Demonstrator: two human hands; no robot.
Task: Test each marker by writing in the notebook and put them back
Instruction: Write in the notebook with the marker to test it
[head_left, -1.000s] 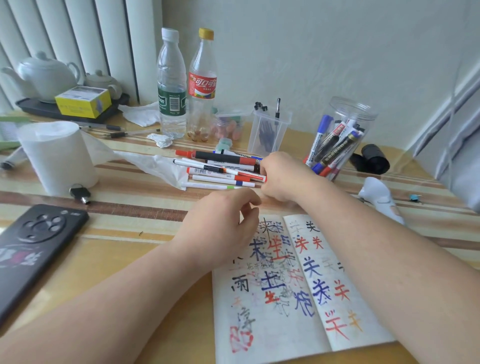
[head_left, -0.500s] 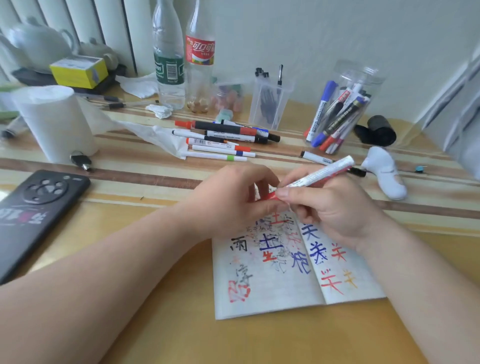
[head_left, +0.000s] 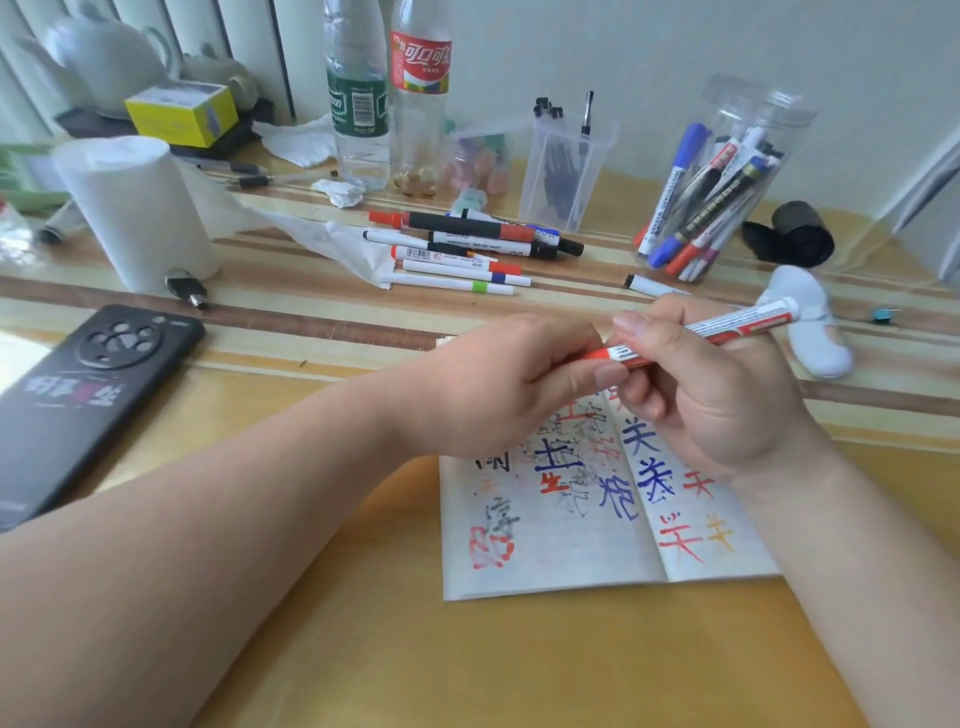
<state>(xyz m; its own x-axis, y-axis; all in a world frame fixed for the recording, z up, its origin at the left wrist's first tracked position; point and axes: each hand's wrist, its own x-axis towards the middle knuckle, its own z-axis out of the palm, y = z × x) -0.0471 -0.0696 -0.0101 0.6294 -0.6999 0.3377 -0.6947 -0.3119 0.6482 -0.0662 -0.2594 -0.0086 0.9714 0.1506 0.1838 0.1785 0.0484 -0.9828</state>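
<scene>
A white marker with red ends is held level above the open notebook, whose pages carry red, blue and black characters. My right hand grips the marker's barrel between thumb and fingers. My left hand has its fingers curled round the marker's red cap end. A pile of several markers lies on the table behind my hands. A clear plastic jar at the back right holds several more markers. One white marker lies alone in front of the jar.
A black phone lies at the left, a paper roll and a small black clip behind it. Two bottles, a clear pen cup, a teapot, a yellow box, a black roll and a white object line the back and right.
My right hand took a red-ended marker from the pile and brought it over the notebook. My left hand has closed on its cap end. The camera has tilted down a little.
</scene>
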